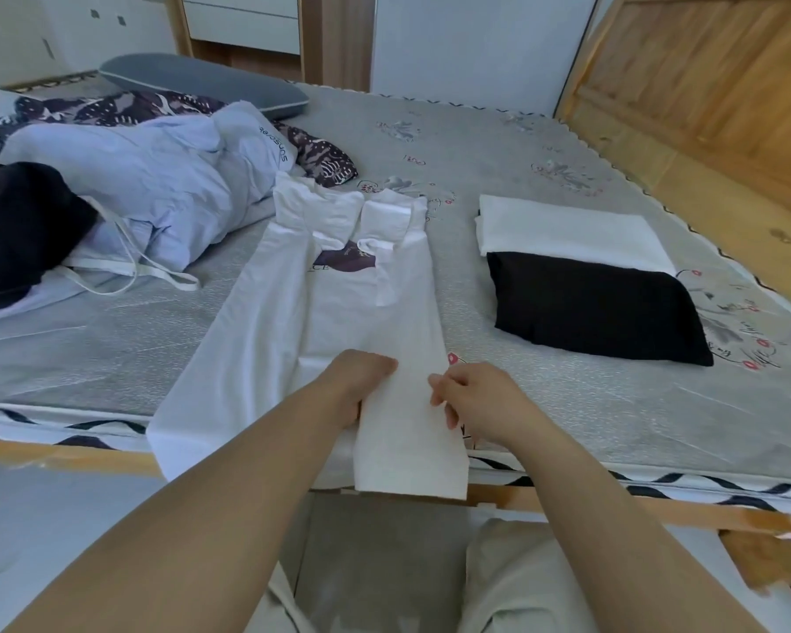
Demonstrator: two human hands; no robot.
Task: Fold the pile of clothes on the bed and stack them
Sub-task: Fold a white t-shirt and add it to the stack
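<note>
The white shirt (320,312) is spread lengthwise on the bed (544,404), its hem hanging over the near edge and its collar pointed away. It can be judged light, soft and limp, likely to sag and crease wherever it is unsupported, so it is best taken at the folded edges near the hem. The narrow folded panel on the shirt's right side is gripped by the left hand (361,386) along its left edge, while its right edge is pinched by the right hand (471,395). To the right of the shirt, a folded white garment (567,230) and a folded black garment (594,308) are laid; to its left, the unfolded pile (147,185) is heaped.
</note>
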